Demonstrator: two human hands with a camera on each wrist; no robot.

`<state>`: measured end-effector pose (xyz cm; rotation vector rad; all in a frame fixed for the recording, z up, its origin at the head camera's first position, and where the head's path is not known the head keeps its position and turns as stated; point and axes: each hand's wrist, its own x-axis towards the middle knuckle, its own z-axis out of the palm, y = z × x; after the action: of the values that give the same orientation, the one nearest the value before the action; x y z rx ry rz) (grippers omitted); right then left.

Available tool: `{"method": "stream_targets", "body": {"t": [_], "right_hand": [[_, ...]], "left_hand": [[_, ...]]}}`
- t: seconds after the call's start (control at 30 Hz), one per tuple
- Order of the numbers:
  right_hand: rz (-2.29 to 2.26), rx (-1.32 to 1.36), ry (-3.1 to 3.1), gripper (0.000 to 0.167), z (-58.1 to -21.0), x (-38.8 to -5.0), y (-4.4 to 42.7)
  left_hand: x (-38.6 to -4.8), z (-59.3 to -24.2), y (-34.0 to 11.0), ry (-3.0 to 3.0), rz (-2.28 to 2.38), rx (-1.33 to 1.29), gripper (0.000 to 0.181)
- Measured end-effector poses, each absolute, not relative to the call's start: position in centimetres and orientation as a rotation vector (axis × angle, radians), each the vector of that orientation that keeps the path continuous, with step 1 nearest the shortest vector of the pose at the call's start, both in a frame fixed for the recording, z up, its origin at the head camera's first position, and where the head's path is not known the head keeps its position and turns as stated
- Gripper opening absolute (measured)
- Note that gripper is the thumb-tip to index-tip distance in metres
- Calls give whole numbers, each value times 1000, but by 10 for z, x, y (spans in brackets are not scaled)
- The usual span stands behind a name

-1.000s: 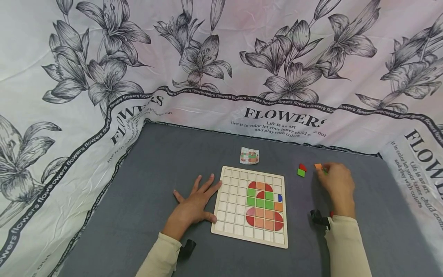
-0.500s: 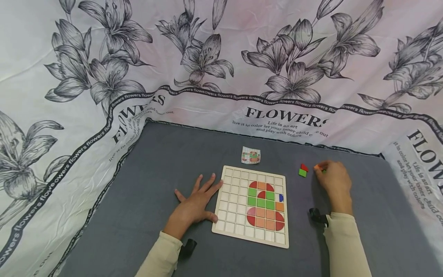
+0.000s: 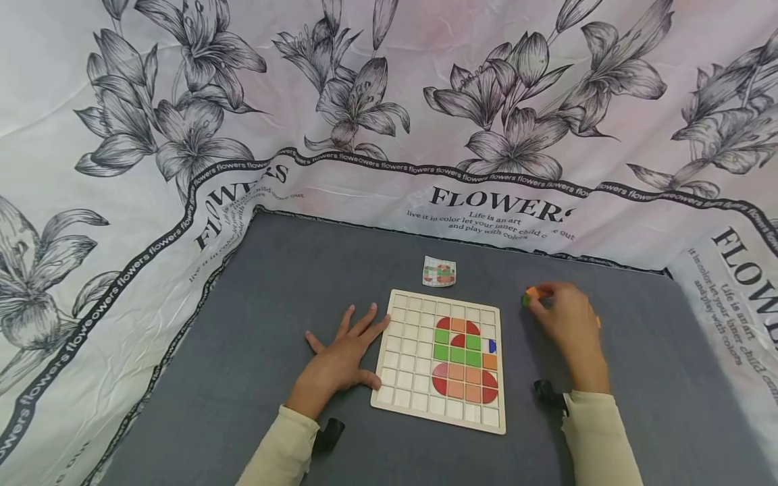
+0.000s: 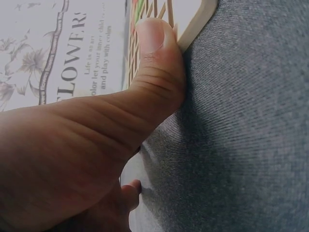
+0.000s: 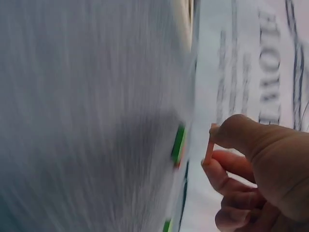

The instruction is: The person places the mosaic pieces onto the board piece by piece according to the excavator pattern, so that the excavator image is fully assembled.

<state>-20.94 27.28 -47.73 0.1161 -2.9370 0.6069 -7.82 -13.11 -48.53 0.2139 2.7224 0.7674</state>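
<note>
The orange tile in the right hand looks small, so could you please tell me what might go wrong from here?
The orange tile might slip, since the right hand pinches it only by its edges. That hand could also brush the green tile nearby. The left hand touches the wooden grid board, so a nudge might shift it.

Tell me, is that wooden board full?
The wooden grid board is partly filled: colored tiles sit toward its right in the head view; its left columns are bare.
</note>
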Motion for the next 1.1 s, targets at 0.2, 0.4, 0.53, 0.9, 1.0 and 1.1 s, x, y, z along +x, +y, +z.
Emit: {"method": "stream_targets", "body": {"t": [0.2, 0.4, 0.53, 0.9, 1.0, 1.1], "right_hand": [[572, 293, -2892, 34, -472, -186, 235], [554, 507, -2896, 30, -461, -166, 196], [569, 631, -2875, 28, -457, -155, 172], [482, 890, -2781, 18, -467, -144, 135], [479, 923, -2808, 20, -470, -142, 131], [482, 948, -2834, 22, -473, -141, 127]], "left_hand": [[-78, -486, -131, 2719, 768, 223, 117], [-77, -486, -131, 2718, 770, 213, 117], [-77, -486, -132, 2721, 780, 219, 116], [-77, -485, -132, 2719, 769, 218, 116], [-78, -485, -133, 2722, 764, 222, 116], [-77, -485, -133, 2723, 763, 220, 117]]}}
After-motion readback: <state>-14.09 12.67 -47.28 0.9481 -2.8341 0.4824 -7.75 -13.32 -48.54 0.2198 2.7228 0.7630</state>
